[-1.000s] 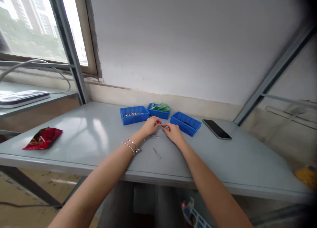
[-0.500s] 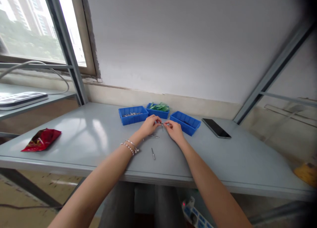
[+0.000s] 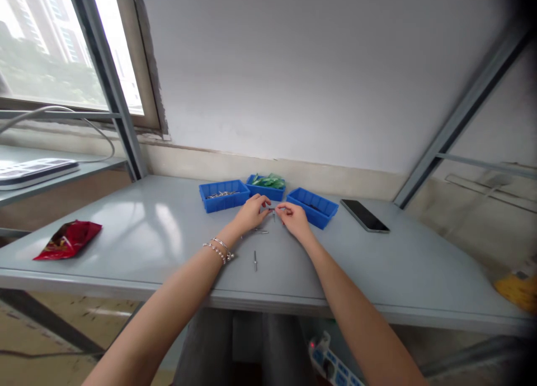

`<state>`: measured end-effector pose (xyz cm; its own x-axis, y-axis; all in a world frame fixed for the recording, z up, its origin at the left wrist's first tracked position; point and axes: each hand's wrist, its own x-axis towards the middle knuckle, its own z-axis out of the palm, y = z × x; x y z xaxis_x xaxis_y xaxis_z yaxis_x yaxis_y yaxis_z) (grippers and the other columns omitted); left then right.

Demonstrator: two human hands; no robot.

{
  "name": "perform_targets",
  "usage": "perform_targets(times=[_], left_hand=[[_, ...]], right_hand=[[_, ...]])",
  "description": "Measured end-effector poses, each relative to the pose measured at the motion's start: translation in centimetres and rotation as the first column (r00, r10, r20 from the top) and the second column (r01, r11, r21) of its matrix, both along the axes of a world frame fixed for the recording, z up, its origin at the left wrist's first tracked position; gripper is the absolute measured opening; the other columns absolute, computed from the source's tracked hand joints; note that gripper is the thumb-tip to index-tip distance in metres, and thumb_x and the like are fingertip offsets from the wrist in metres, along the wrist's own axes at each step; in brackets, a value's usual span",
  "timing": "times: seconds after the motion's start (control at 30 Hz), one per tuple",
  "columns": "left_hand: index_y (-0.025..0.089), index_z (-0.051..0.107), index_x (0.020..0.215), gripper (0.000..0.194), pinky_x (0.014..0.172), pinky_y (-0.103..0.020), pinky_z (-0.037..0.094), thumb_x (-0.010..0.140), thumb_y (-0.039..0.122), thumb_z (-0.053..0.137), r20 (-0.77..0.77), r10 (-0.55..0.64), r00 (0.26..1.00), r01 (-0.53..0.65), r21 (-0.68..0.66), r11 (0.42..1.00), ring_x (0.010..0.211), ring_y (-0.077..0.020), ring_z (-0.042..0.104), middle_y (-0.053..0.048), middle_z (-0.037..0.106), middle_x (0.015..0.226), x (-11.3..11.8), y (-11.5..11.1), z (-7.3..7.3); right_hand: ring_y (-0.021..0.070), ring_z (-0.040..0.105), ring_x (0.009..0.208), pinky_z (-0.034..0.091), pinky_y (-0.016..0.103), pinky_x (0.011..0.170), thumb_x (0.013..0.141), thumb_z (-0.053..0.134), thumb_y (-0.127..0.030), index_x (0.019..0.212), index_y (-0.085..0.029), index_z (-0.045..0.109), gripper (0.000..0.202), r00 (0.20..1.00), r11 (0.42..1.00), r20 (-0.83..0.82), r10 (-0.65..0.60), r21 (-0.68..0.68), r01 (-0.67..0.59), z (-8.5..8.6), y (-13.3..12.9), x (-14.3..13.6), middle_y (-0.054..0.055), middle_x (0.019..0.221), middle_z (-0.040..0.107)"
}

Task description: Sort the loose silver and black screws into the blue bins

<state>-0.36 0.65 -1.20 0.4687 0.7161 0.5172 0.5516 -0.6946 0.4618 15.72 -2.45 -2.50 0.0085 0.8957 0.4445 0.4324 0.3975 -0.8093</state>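
My left hand and my right hand meet over the middle of the table, fingertips pinched. Between them is a thin dark metal piece, held at both ends; it is too small to make out its kind. Just below the fingers, a few slim silver metal pieces lie beside my left hand. A single slim metal piece with a thicker part rests closer to the front edge. Behind my left hand stands a blue bin holding several similar silver pieces.
A second blue bin contains green plastic packets. Beside my right hand is another blue bin with dark contents. A phone lies to the right, a red packet far left. A power strip is below the table.
The loose metal piece near the front edge has turned straighter and shifted slightly left. Both hands stay together at the held piece, with small finger movements. The view has shifted a little.
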Motion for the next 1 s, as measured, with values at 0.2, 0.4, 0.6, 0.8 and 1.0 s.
perform_targets(times=[0.2, 0.4, 0.6, 0.8, 1.0], left_hand=[[0.015, 0.056, 0.089, 0.014, 0.068, -0.026, 0.038, 0.079, 0.024, 0.053, -0.014, 0.03, 0.999, -0.03, 0.012, 0.999, 0.069, -0.0118, 0.047, -0.003, 0.051, 0.083, -0.03, -0.04, 0.14], [0.015, 0.056, 0.089, 0.012, 0.067, -0.026, 0.039, 0.079, 0.021, 0.052, -0.016, 0.023, 1.0, -0.023, 0.007, 1.0, 0.071, -0.0121, 0.048, -0.004, 0.051, 0.085, -0.08, -0.03, 0.15], [0.015, 0.056, 0.088, 0.014, 0.067, -0.026, 0.039, 0.08, 0.025, 0.051, -0.028, 0.03, 0.999, -0.029, 0.015, 0.999, 0.069, -0.0117, 0.047, -0.004, 0.051, 0.082, -0.09, -0.01, 0.14], [0.016, 0.056, 0.088, 0.013, 0.068, -0.026, 0.039, 0.079, 0.023, 0.052, -0.028, 0.024, 0.999, -0.024, 0.01, 1.0, 0.071, -0.0122, 0.047, -0.004, 0.05, 0.084, -0.06, 0.01, 0.07], [0.015, 0.057, 0.089, 0.013, 0.069, -0.026, 0.04, 0.078, 0.021, 0.052, -0.032, 0.02, 0.999, -0.02, 0.009, 1.0, 0.07, -0.012, 0.047, -0.004, 0.051, 0.084, -0.03, 0.02, 0.08]], right_hand=[[0.0102, 0.04, 0.045, 0.03, 0.022, 0.047, 0.07, 0.051, -0.034, 0.078, -0.013, 0.061, 0.024, 0.995, 0.996, 0.043, -0.087, -0.01, 0.088, 0.04, 0.15, 0.33, -0.001, 0.049, 0.047], [0.0104, 0.04, 0.045, 0.031, 0.021, 0.048, 0.071, 0.05, -0.032, 0.08, -0.014, 0.062, 0.023, 0.995, 0.999, 0.085, -0.051, -0.013, 0.052, 0.33, -0.18, 0.33, -0.002, 0.047, 0.046], [0.0105, 0.041, 0.046, 0.033, 0.021, 0.05, 0.073, 0.05, -0.03, 0.081, -0.014, 0.063, 0.022, 0.98, 0.991, 0.146, -0.133, 0.02, 0.131, 0.19, -0.14, 0.59, -0.001, 0.048, 0.047], [0.0099, 0.039, 0.047, 0.031, 0.021, 0.05, 0.073, 0.051, -0.029, 0.078, -0.015, 0.064, 0.02, 0.965, 0.988, 0.214, -0.15, 0.057, 0.141, 0.16, -0.3, 0.54, -0.002, 0.049, 0.045], [0.0105, 0.04, 0.05, 0.032, 0.021, 0.052, 0.074, 0.05, -0.03, 0.081, -0.015, 0.065, 0.022, 0.964, 0.989, 0.227, -0.137, 0.079, 0.122, 0.16, -0.43, 0.43, -0.001, 0.053, 0.048]])
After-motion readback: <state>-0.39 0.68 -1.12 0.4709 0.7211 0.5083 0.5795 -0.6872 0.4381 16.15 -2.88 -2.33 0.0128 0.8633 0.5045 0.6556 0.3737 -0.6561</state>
